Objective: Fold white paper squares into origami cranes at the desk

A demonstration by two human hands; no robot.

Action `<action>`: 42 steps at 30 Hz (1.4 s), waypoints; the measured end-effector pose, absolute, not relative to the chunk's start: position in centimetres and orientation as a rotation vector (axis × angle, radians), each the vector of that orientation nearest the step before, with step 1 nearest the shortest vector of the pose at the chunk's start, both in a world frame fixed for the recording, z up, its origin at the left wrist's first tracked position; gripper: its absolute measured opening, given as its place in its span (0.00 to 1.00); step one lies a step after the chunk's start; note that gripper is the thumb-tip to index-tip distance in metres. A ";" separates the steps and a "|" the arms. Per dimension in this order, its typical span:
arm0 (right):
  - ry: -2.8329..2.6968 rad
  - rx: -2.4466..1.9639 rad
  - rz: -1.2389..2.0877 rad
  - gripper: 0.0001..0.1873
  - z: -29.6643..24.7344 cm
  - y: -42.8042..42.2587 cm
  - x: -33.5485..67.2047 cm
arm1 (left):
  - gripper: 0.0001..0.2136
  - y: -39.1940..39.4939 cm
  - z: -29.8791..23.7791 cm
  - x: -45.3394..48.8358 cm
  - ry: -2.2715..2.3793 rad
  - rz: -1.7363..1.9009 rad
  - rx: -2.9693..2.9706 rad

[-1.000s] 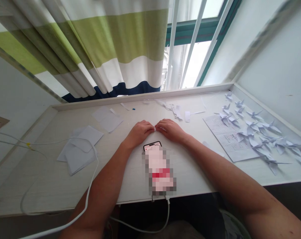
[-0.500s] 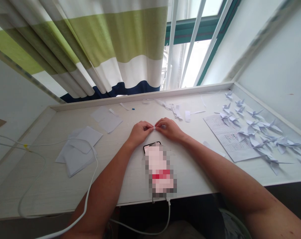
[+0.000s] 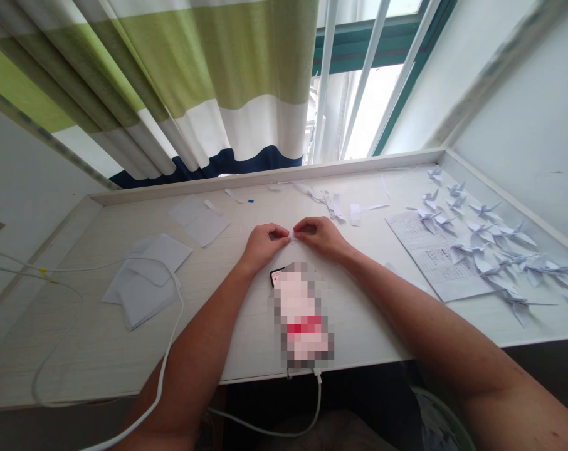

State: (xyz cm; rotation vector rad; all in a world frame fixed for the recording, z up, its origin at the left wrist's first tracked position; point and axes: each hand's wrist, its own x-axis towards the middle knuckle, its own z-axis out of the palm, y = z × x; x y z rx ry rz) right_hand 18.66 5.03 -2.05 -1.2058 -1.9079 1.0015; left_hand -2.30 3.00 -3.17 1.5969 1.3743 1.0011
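Observation:
My left hand point(image 3: 262, 243) and my right hand point(image 3: 322, 235) meet over the middle of the white desk point(image 3: 77, 351), fingertips pinched together on a small piece of white paper point(image 3: 294, 237). Most of that paper is hidden by my fingers. Just in front of my hands a phone point(image 3: 300, 316) lies flat on the desk with a white cable plugged into its near end.
Several folded paper cranes point(image 3: 488, 250) and a printed sheet point(image 3: 437, 257) lie at the right. A pile of white paper squares point(image 3: 147, 279) sits at the left, with more squares point(image 3: 200, 219) behind. Paper scraps point(image 3: 333, 207) lie near the window. A white cable point(image 3: 168, 326) loops across the left side.
My hands have lifted slightly and curled more tightly on the small paper. The view has shifted a little; nothing else on the desk has moved.

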 end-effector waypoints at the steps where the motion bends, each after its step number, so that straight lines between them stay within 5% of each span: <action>1: -1.909 -1.207 1.001 0.05 -2.1 5.0 18.7 | 0.07 3.0 -3.1 -2.3 1.375 1.002 1.584; 42: -2.016 -1.324 0.724 0.03 -3.1 5.1 17.9 | 0.08 3.1 -2.5 -2.2 1.392 0.973 1.586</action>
